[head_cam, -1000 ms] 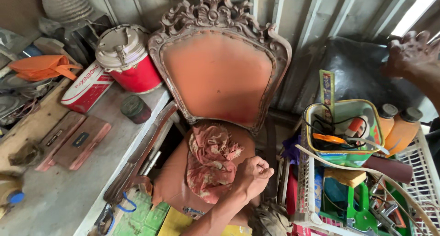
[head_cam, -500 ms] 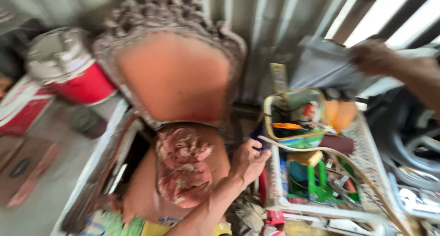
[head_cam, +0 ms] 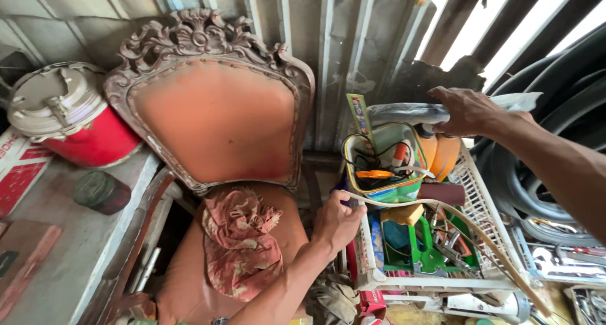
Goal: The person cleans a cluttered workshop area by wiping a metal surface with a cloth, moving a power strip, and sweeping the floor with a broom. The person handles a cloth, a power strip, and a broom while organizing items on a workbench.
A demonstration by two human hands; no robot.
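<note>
Crammed with tools inside the white crate (head_cam: 480, 202); open above its right half. Left of it, bare seat front beside the crumpled rag (head_cam: 242, 243).

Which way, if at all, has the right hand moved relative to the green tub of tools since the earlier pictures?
Yes. The right hand has moved left, closer to the green tub, now resting on the grey bag behind it.

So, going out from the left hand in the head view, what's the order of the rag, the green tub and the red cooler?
From the left hand, which grips the white crate's near corner:
1. Green tub, just above and to its right, inside the crate.
2. Rag, on the chair seat to its left, a little farther.
3. Red cooler, far left on the bench.
</note>
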